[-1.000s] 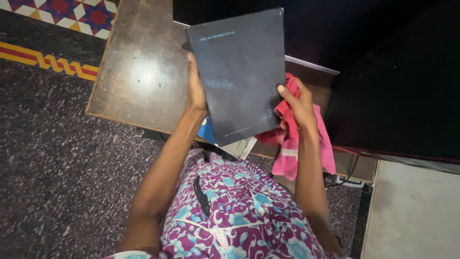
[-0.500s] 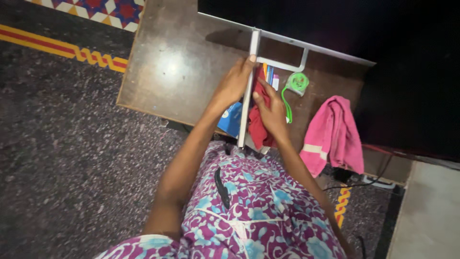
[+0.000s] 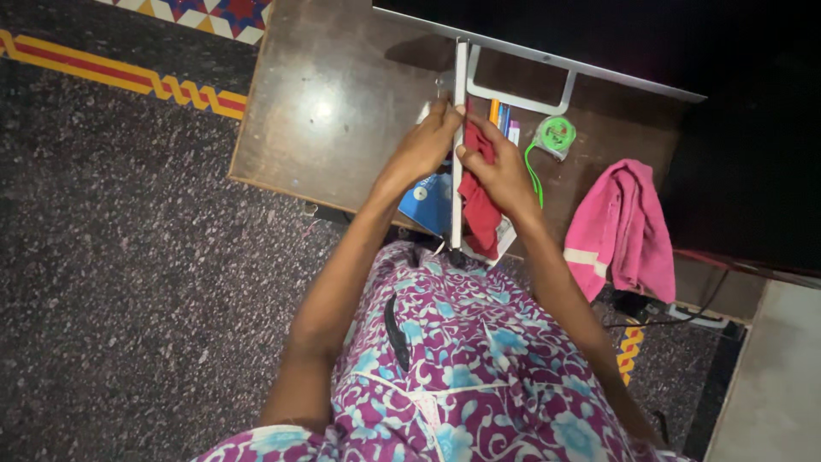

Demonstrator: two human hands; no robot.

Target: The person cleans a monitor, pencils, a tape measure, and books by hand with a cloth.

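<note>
Showing dark floor at left, brown table (image 3: 325,111) above. Left hand (image 3: 425,150) clamped on thin flat book (image 3: 460,145), now turned edge-on to camera; 1.0 s ago its dark cover faced up. Blue item (image 3: 428,201) lies beneath. Right hand (image 3: 500,171) closed on red cloth (image 3: 481,205), pressed against book's right face, so wiping appears under way. Pens (image 3: 503,115), green reel (image 3: 556,135) uncovered since. Pink towel (image 3: 620,227) released, draped at table's right edge.
</note>
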